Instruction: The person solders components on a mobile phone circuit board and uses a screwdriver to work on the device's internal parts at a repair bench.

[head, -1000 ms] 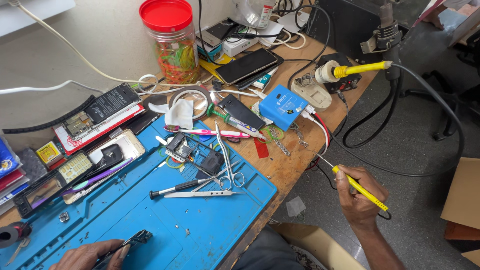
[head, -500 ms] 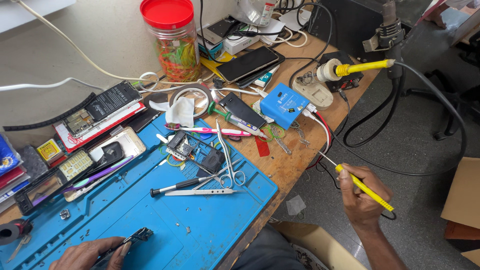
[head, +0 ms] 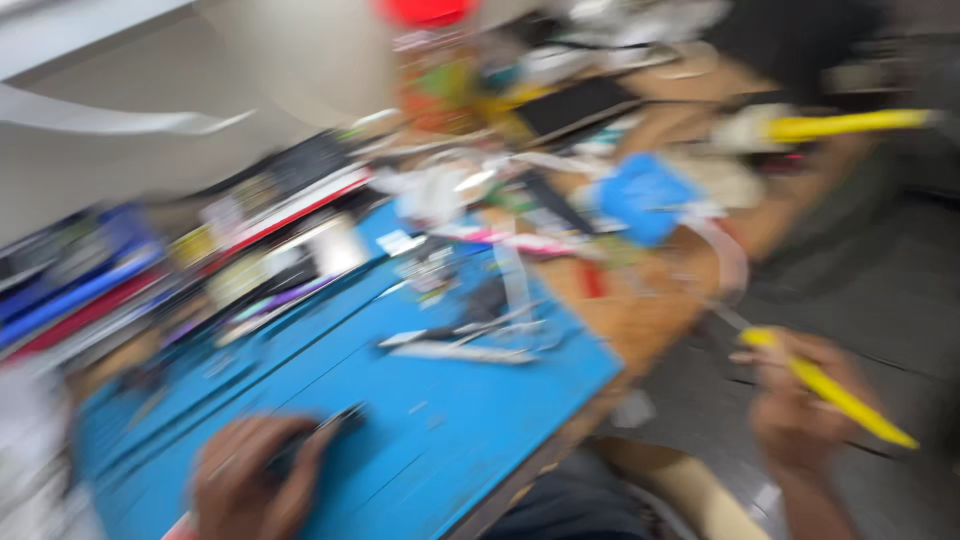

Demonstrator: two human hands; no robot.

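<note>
1. I see the right hand (head: 800,405) off the counter's edge, at about 4 o'clock from the blue mat (head: 400,400). It is closed around a yellow iron (head: 835,390).
2. The iron's long axis runs from 10 o'clock to 4 o'clock. Its near end points up-left toward the counter (head: 640,320), and its far end trails down-right past the hand.
3. A thin cord seems to run from the iron's upper end toward the counter, but the picture is too smeared for me to follow it.
4. I see the left hand (head: 250,480) on the mat at about 7 o'clock. It is curled around a dark, slim tool (head: 325,430) whose tip points toward 2 o'clock. I cannot tell what kind of tool it is.
5. Between the two hands, near the middle of the mat, lie some pale metal tools (head: 465,345), probably tweezers, with their length running roughly 9 to 3 o'clock. They are touched by neither hand, and the left hand is nearer to them.
6. A blue box (head: 645,195) sits at 12 o'clock from the right hand, well apart from it. A second yellow handle (head: 845,125) rests at the counter's far right.
7. Both hands are occupied, and neither has its fingers spread.
</note>
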